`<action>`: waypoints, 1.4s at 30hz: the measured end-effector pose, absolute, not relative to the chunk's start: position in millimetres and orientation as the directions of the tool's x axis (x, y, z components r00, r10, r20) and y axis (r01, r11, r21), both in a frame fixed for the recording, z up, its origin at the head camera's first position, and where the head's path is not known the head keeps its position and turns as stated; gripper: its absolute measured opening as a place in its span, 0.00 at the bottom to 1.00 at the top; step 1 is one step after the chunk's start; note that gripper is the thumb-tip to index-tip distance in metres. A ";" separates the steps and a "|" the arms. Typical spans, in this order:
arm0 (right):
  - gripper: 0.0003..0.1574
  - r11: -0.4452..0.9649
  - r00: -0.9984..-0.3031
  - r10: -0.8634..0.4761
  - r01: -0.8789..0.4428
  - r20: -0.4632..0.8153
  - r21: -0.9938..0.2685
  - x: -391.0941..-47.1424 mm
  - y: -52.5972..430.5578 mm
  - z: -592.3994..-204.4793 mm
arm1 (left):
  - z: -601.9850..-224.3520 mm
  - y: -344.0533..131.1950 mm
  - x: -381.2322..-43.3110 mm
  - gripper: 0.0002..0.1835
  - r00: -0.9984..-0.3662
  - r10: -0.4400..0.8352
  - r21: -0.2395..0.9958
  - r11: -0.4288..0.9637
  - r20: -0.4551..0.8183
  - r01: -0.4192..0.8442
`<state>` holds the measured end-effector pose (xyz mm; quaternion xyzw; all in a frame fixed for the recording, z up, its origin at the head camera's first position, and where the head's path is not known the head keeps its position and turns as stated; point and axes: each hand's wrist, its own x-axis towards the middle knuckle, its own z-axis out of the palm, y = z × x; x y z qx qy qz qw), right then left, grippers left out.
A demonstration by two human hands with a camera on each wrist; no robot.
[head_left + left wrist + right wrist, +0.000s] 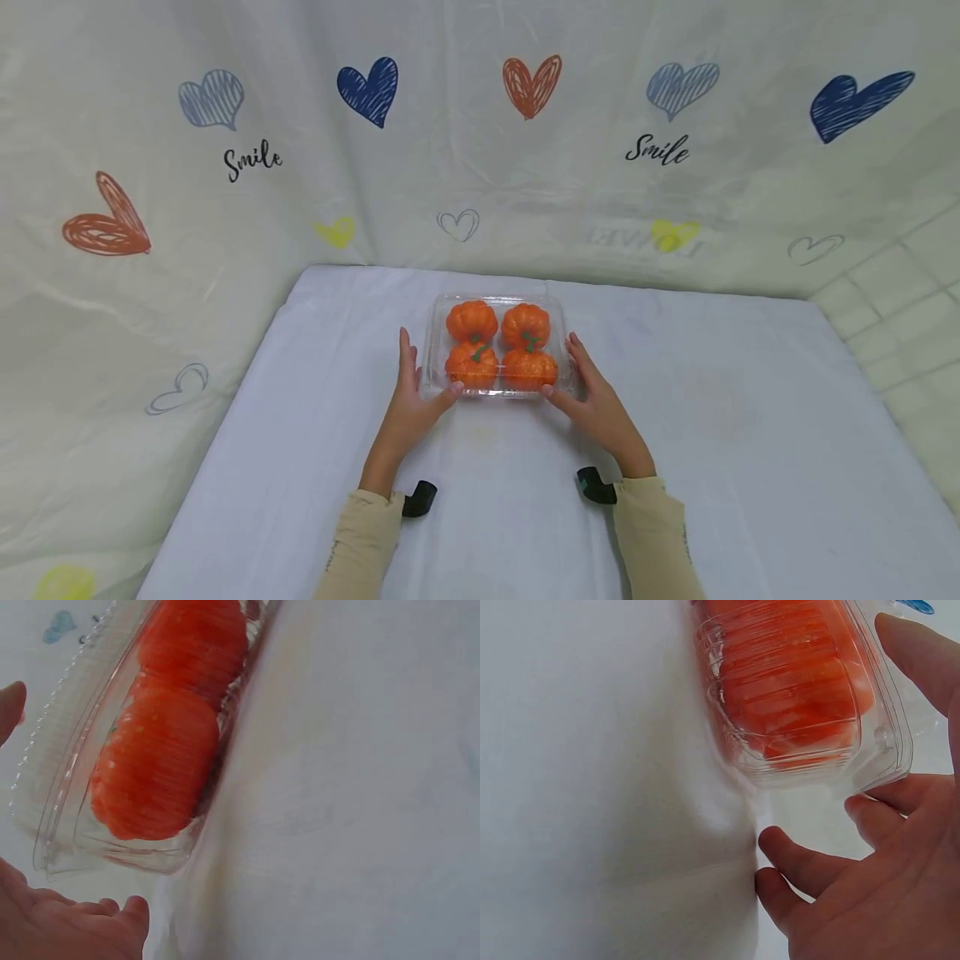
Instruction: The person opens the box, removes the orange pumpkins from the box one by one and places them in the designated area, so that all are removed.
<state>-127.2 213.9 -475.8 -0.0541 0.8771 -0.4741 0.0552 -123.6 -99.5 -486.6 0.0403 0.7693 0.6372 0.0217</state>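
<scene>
A clear plastic clamshell box lies on the white cloth with several small orange pumpkins inside, some showing green stems. My left hand is at the box's left side, fingers extended and thumb by the front edge. In the left wrist view a gap shows between its fingers and the box. At the right side my right hand reaches along the box, its thumb at the front corner. The right wrist view has a fingertip at the rim, while the other fingers are spread apart from the box.
A white cloth covers the table. Behind it hangs a pale curtain printed with hearts and "Smile". Black wrist mounts stick out from both beige sleeves.
</scene>
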 end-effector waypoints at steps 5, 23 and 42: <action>0.62 0.538 -0.988 -0.148 -0.043 -0.044 -0.842 -126.7 215.1 -475.4 | -495.1 -91.5 -120.2 0.69 -0.992 0.125 0.993 0.121 -0.016 -0.001; 0.62 0.512 -0.987 -0.156 -0.052 -0.033 -0.857 -127.4 212.1 -475.8 | -506.0 -89.9 -122.0 0.62 -0.991 0.130 0.999 0.022 0.028 0.032; 0.62 0.507 -0.988 -0.146 -0.035 -0.045 -0.861 -128.4 209.7 -478.4 | -507.2 -91.5 -122.5 0.51 -0.988 0.120 0.981 0.158 0.095 0.113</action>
